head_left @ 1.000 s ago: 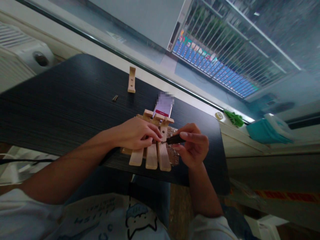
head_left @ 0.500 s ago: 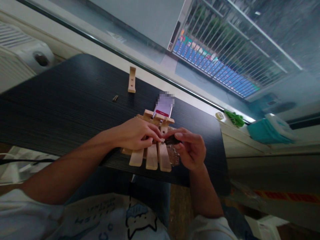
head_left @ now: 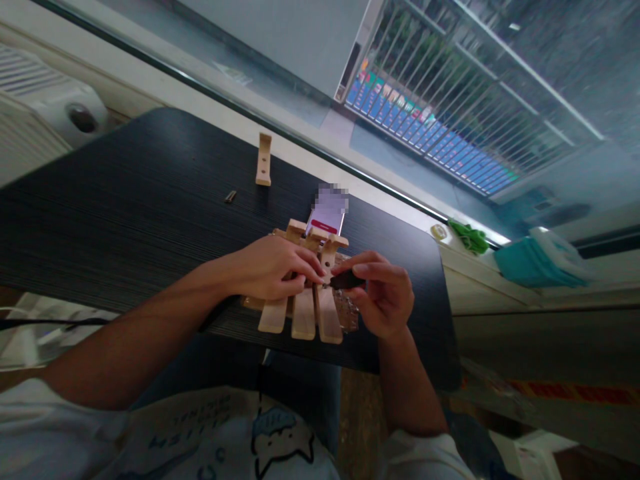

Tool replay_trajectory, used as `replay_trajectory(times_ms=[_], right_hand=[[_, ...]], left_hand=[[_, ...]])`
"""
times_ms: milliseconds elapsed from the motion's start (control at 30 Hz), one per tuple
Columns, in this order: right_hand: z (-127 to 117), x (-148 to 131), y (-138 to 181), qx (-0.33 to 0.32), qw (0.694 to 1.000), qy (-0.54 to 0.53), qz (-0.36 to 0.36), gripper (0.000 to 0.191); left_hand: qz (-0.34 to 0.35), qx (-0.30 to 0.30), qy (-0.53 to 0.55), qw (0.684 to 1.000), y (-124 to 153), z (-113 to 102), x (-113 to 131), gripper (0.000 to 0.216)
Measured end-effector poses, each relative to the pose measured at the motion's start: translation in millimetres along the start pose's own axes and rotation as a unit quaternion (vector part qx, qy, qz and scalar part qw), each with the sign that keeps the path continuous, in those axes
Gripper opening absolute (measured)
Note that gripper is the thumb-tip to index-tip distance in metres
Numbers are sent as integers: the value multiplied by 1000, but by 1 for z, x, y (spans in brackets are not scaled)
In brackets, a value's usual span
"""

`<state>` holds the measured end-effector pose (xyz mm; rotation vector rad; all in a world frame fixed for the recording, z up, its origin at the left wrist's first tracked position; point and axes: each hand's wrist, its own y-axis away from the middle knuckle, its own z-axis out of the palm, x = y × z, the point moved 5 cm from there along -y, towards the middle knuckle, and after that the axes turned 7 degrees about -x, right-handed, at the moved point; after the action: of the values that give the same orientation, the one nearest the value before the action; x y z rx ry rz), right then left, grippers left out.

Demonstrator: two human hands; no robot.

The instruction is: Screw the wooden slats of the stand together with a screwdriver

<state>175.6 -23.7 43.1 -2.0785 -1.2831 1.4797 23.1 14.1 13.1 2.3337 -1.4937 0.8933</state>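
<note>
Three wooden strips (head_left: 330,320) lie side by side, with short hook-shaped wooden pieces (head_left: 329,252) at their far ends. My left hand (head_left: 270,267) rests across them, its fingers curled over the wood and their tips on the right strip. In my right hand (head_left: 385,293) is a small screwdriver (head_left: 347,279) with a dark handle, pinched between thumb and fingers. Its tip points left and meets the right strip beside my left fingertips; a tiny metal spot there is too small to make out. Clear bubble wrap (head_left: 349,308) lies under the strips.
A loose wooden hook piece (head_left: 264,160) with two holes stands at the far side of the dark table (head_left: 150,180). Small screws (head_left: 231,197) lie left of it. A phone (head_left: 327,210) lies behind the strips. The windowsill holds a green cloth (head_left: 469,237) and a teal box (head_left: 537,260).
My right hand has turned slightly about the screwdriver, and its handle now shows more plainly. The index finger has drawn back a little from the strip. My left hand stays put.
</note>
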Motion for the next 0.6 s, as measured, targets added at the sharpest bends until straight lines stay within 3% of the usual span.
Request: replay_trajectory(times_ms=[600], right_hand=[[-1,-1,2,33,999,39,-15,45]], left_hand=[[2,10,-13,1000,0,2,-2,36]])
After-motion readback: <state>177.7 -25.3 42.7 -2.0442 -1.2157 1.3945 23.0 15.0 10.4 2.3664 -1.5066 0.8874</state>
